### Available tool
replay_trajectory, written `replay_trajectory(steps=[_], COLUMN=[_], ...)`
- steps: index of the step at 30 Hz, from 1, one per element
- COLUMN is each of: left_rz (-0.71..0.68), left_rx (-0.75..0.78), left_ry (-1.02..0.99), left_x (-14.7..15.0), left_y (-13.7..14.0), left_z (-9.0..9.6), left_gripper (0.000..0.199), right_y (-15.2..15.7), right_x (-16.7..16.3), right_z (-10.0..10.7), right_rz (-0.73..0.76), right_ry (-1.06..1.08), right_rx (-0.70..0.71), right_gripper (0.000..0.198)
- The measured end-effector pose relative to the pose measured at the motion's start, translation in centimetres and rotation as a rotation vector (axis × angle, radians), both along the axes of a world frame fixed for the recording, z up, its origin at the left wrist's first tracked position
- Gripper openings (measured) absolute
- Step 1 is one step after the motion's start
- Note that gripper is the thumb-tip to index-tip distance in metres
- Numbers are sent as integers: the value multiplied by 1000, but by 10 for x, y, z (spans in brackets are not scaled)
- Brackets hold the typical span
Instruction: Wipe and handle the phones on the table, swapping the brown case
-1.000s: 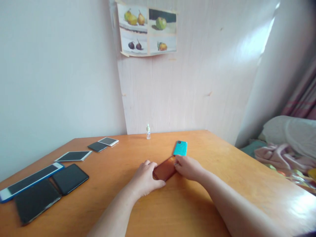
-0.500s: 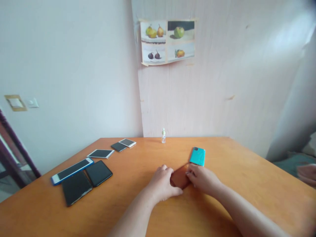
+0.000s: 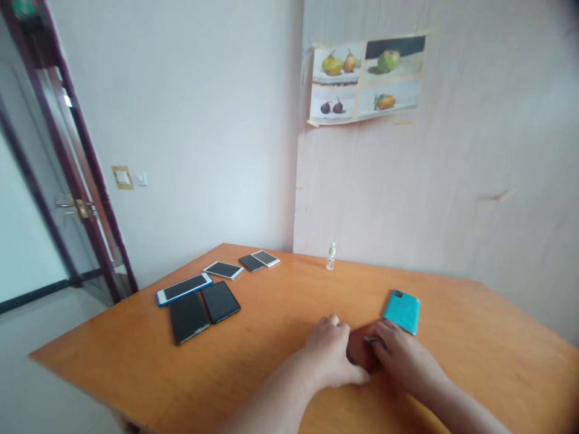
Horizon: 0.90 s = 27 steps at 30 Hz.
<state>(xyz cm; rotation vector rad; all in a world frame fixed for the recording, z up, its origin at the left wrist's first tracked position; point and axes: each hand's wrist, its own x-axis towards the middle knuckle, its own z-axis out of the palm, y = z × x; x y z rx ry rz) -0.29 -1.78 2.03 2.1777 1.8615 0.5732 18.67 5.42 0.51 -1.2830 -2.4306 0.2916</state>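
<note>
The view has swung left since a second ago: the bed is gone from the right edge, and a door with a wall switch beside it now shows at far left, while the fruit poster has slid over to the right. The counter and everything on it sits as it did, so only the head has turned, not the work. Both hands have closed in, though: a second ago a good stretch of the brown phone lay bare between them, and now only a sliver shows, near centre, flat on the counter. The left hand curls over its left end, fingers bent down and clamped on the edge; the right hand covers the right end, fingers together and pressed on top with something small and dark at the tips, too blurred to name. My read is that the hold on that phone has tightened rather than let go. Just beyond the right hand lies the teal phone, back up, near but apart from the fingers. Far left, a loose row: two black phones side by side, a blue-edged phone touching them, a white tablet, then two small phones. The one container here is the small bottle, upright at the far edge by the wall; it looks clear, contents too small to tell.
</note>
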Motion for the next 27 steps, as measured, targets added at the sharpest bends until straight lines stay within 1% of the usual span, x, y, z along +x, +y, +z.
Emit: replay_trajectory(steps=[2, 4, 5, 6, 9, 10, 11, 12, 16, 17, 18, 19, 21, 23, 24, 25, 26, 27], left_rz=[-5, -8, -7, -4, 0, 3, 5, 6, 6, 17, 34, 55, 91, 101, 99, 93, 88, 84], left_rx=[-5, -1, 9, 24, 74, 81, 81, 75, 42, 40, 40, 40, 34, 25, 20, 13, 5, -6], left_ry=[-2, -8, -11, -14, -35, -44, -50, -53, -25, -11, 3, 18, 42, 52, 51, 48, 43, 36], left_x=[1, 1, 2, 2, 3, 3, 3, 4, 3, 3, 3, 3, 2, 1, 1, 0, 0, 0], left_y=[0, 0, 0, 0, 1, 1, 1, 2, 1, 1, 0, 0, -1, -1, -2, -2, -2, -2], left_z=[0, -1, -2, -3, -5, -6, -6, -6, -5, -5, -4, -4, -3, -2, -1, 0, 1, 2], left_gripper=[63, 63, 64, 64, 64, 63, 64, 65, 70, 72, 74, 77, 79, 76, 74, 72, 72, 72], right_y=[15, 18, 14, 7, -16, -19, -19, -16, 14, 18, 19, 16, 3, -12, -16, -18, -15, -10], right_x=[11, 13, 10, 5, -15, -19, -20, -19, 2, 5, 5, 3, -6, -16, -19, -19, -17, -13], right_z=[-5, -6, -6, -4, 5, 7, 8, 8, -1, -3, -4, -5, -2, 2, 4, 5, 5, 3], right_rz=[-118, -132, -90, -15, 247, 282, 285, 252, -27, -60, -55, -11, 152, 322, 369, 376, 343, 278], right_ry=[-71, -80, -55, -18, 87, 98, 93, 76, -11, -14, -5, 11, 54, 87, 90, 86, 74, 54], right_rx=[27, 29, 22, 4, -76, -89, -91, -79, 26, 44, 52, 50, 15, -45, -66, -72, -63, -42], right_gripper=[22, 23, 23, 22, 25, 27, 28, 28, 28, 29, 29, 29, 29, 32, 33, 34, 34, 33])
